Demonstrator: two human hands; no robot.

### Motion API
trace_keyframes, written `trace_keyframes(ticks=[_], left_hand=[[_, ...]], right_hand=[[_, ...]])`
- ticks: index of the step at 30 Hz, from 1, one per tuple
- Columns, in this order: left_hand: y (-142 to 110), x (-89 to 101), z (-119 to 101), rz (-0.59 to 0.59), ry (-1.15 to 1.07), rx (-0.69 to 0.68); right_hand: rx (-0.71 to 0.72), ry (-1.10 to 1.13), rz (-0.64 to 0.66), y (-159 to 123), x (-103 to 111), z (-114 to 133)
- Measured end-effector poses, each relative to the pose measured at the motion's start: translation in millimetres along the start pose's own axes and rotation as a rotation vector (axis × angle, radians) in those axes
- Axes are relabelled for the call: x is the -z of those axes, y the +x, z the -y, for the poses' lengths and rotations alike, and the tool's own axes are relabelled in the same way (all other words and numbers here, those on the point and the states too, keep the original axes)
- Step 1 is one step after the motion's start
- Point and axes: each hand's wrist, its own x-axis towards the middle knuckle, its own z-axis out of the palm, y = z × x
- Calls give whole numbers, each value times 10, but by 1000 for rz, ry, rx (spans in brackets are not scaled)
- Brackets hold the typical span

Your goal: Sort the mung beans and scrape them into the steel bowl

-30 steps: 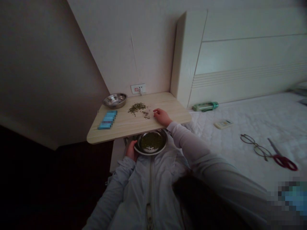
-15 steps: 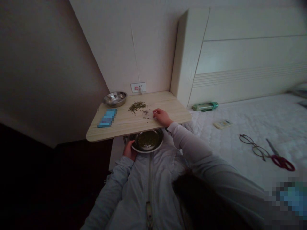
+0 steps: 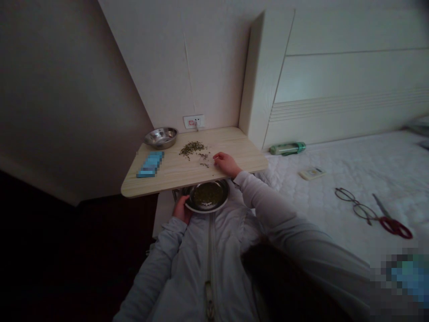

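Note:
My left hand [image 3: 182, 209] is closed on the rim of a metal bowl [image 3: 218, 207], which sits at my lap under the table's front edge. Greenish-brown bits [image 3: 208, 193] cover the bowl's bottom. Over the tabletop, my right hand [image 3: 228, 164] has its fingers bent and slightly apart, with nothing visible between them. Just left of its fingertips lies a thin scatter of dark and purplish bits [image 3: 203, 156]. Behind that spreads a larger pile of small greenish dried pieces [image 3: 192, 148], too small to name.
The wooden table [image 3: 174, 174] bears a second metal bowl [image 3: 161, 138] and a blurred blue item [image 3: 150, 164]. On the bed at right are a green bottle [image 3: 287, 148], a pale remote-like device [image 3: 311, 173], glasses [image 3: 363, 213] and red-handled scissors [image 3: 395, 227]. A wall socket [image 3: 193, 121] holds a plug.
A few small bits by my right fingertips have shifted, and a dark speck now lies nearer the table's front edge. Both hands and the bowl stay almost in place.

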Motion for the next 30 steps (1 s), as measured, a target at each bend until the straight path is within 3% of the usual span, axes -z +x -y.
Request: trace_keyframes(ticks=[19,24,30], left_hand=[[39,20,44,37,43,4],[-21,-30,17,7,61,25],[-54,-47,14,17,31,10]], right_hand=[[30,45,65,-39,6,-16],[18,113,-27,-17,9,-51],[3,30,-87,-5,12,-62]])
